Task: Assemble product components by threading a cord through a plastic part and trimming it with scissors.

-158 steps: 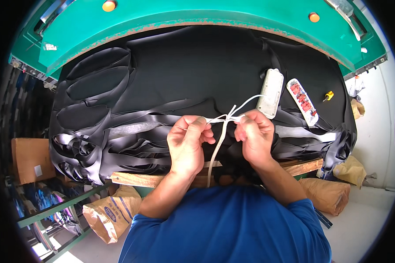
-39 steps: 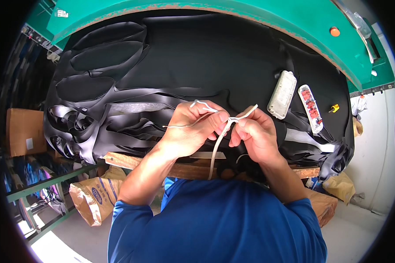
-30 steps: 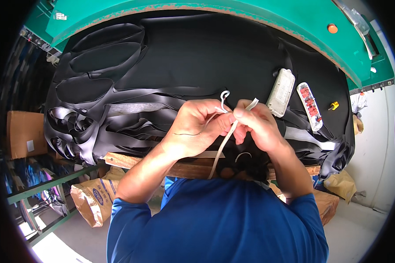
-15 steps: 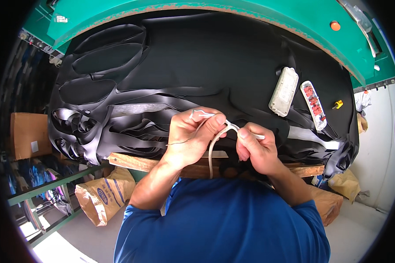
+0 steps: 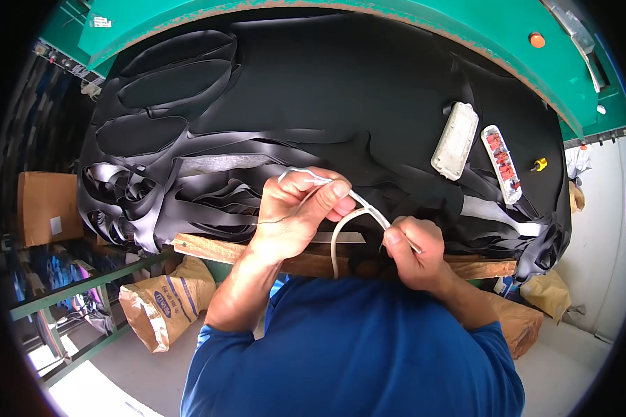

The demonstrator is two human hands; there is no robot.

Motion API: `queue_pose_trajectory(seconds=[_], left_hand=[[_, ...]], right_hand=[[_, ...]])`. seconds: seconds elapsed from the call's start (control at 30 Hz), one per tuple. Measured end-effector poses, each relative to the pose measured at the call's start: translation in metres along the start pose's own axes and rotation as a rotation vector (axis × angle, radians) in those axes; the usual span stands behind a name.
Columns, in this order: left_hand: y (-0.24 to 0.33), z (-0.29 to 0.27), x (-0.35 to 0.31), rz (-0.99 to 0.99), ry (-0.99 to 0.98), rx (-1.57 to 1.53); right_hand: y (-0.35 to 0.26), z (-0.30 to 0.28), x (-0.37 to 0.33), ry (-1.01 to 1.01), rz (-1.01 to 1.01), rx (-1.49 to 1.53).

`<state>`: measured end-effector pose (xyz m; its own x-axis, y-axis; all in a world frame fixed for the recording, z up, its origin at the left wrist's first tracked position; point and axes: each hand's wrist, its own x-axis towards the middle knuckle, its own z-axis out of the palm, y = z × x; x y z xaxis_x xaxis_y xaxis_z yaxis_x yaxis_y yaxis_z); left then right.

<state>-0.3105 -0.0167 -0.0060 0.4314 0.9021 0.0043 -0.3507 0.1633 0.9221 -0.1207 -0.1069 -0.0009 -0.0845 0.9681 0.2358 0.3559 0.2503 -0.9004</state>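
My left hand is closed, with thumb and finger pinching thin white wires at one end of a white cable. Closed around the cable's sheath is my right hand, lower and to the right. Between the two hands runs a straight stretch of wire, and the sheath curves down from it toward my blue shirt. A thin loose strand sticks out past my left wrist. On the black sheet material to the right lie a white power strip's casing and its other half, which shows red parts inside.
Black sheeting with cut-out ovals and curled scraps covers the bench under a green machine frame. A yellow screwdriver lies at the right. A wooden beam edges the bench; a cardboard box and paper sack stand left.
My right hand has moved slightly down and right, drawing out a longer straight stretch of wire from my left hand. My left hand stays nearly in place.
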Motion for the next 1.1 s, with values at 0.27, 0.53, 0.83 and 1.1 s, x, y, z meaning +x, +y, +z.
queue_pose_trajectory(seconds=[0.27, 0.53, 0.83, 1.1], left_hand=[[-0.002, -0.012, -0.009, -0.061, 0.07, -0.023], [-0.003, -0.017, -0.007, -0.132, 0.055, 0.048], [0.013, -0.012, 0.019, -0.17, -0.09, -0.002], [0.009, -0.009, 0.023, -0.171, -0.07, -0.053]], right_hand=[[0.006, -0.002, -0.011, -0.001, -0.015, 0.003], [0.004, -0.01, -0.016, -0.071, 0.251, 0.167], [0.008, -0.009, 0.031, -0.012, 0.457, 0.513], [0.012, -0.004, 0.043, -0.053, 0.59, 0.82]])
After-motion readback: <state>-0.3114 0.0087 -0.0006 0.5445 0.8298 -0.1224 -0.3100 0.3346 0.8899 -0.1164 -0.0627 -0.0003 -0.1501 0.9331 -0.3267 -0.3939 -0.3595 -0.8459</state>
